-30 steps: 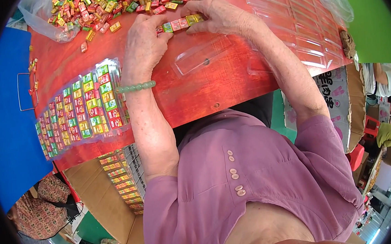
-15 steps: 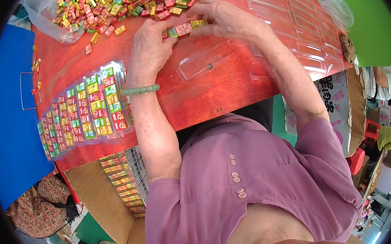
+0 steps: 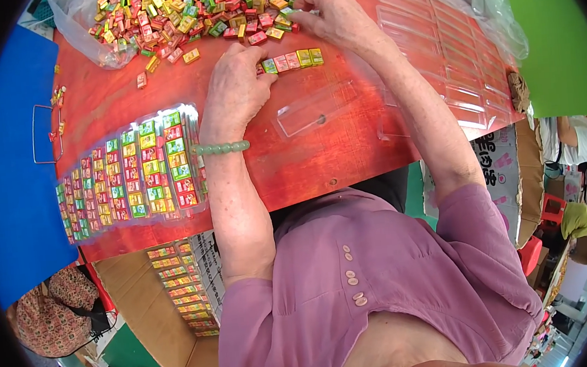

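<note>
A short row of small candy-like wrapped blocks (image 3: 293, 60), green, pink and yellow, lies on the red table. My left hand (image 3: 239, 84) is closed at the row's left end, fingertips and thumb around a mostly hidden red block. At the near edge of a big heap of such blocks (image 3: 204, 14), my right hand (image 3: 336, 20) has its fingers bent, its tips at a small greenish block (image 3: 287, 13). Nearer me lies a clear plastic trough (image 3: 315, 108). Left of my left forearm are clear trays (image 3: 127, 170) filled with rows of coloured blocks.
Clear plastic trays without blocks (image 3: 438, 48) cover the table's right side. Plastic bags (image 3: 78, 31) lie beside the heap. Below the table's left edge, a cardboard box (image 3: 138, 306) holds more filled trays. A wire frame (image 3: 43, 134) stands at the far left.
My right hand has left the row's right end and moved up to the heap, uncovering the yellow blocks. My left hand stays at the left end. The whole view has shifted slightly.
</note>
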`<control>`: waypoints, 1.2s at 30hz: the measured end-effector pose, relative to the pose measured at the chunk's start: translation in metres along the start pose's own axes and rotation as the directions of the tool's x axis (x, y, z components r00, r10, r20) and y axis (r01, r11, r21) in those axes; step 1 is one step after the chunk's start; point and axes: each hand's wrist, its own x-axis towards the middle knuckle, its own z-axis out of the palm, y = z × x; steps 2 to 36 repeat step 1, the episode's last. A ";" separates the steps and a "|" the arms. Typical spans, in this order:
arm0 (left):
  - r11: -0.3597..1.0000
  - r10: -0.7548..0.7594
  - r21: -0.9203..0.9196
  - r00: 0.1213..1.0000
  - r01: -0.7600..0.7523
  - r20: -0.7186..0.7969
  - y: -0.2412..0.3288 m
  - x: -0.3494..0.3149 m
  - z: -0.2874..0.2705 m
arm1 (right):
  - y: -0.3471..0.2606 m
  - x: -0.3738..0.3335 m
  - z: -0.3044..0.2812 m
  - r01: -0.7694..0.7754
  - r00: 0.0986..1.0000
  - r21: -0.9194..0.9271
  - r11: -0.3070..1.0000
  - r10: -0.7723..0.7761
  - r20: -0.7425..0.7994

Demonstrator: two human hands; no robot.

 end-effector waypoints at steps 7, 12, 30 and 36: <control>1.000 -0.006 -0.001 1.000 0.006 0.001 -0.001 -0.002 0.000 | -0.010 0.006 -0.004 -0.131 0.985 -0.015 0.991 0.132 0.115; 1.000 -0.006 -0.001 1.000 0.006 0.001 -0.001 -0.002 0.000 | -0.010 0.006 -0.004 -0.131 0.985 -0.015 0.991 0.132 0.115; 1.000 -0.006 -0.001 1.000 0.006 0.001 -0.001 -0.002 0.000 | -0.010 0.006 -0.004 -0.131 0.985 -0.015 0.991 0.132 0.115; 1.000 -0.006 -0.001 1.000 0.006 0.001 -0.001 -0.002 0.000 | -0.010 0.006 -0.004 -0.131 0.985 -0.015 0.991 0.132 0.115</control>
